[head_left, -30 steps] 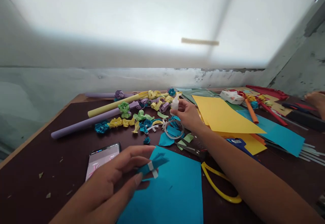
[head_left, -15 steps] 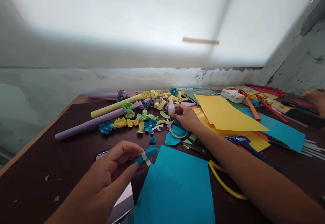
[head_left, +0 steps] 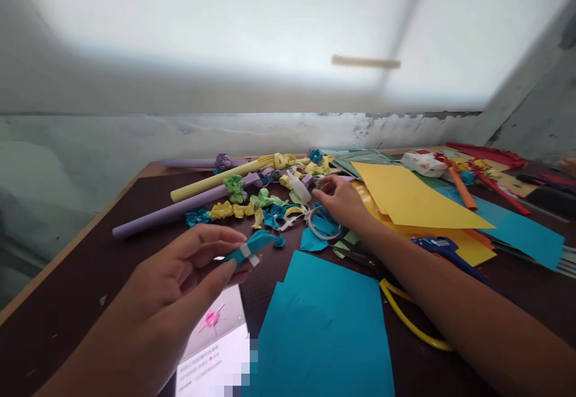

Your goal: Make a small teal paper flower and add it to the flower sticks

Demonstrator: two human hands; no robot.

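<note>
My left hand [head_left: 180,286] is closed, pinching a folded blue paper piece [head_left: 258,244] with a white paper strip [head_left: 250,254] across it. My right hand [head_left: 342,202] reaches over the pile with its fingers slightly apart and holds nothing. Just left of its fingertips leans a small white glue bottle [head_left: 299,187], tilted to the left. Under and beside that hand lies a white tape ring [head_left: 324,236] among blue paper scraps [head_left: 312,241]. Blue paper sheets [head_left: 333,325] lie in front of me, right of a lit phone [head_left: 216,343] partly covered by my left hand.
Purple [head_left: 171,214] and yellow paper rolls [head_left: 216,184] lie at the back left, beside crumpled paper flowers [head_left: 234,187]. Yellow sheets [head_left: 414,199], a blue glue gun [head_left: 436,246] and yellow-handled scissors [head_left: 409,325] lie right. A blurred hand of another person shows far right.
The glue bottle stood upright at my right fingertips and now tilts left, with the fingers slightly away from it. My left hand has moved up and left with the blue paper, uncovering more phone screen.
</note>
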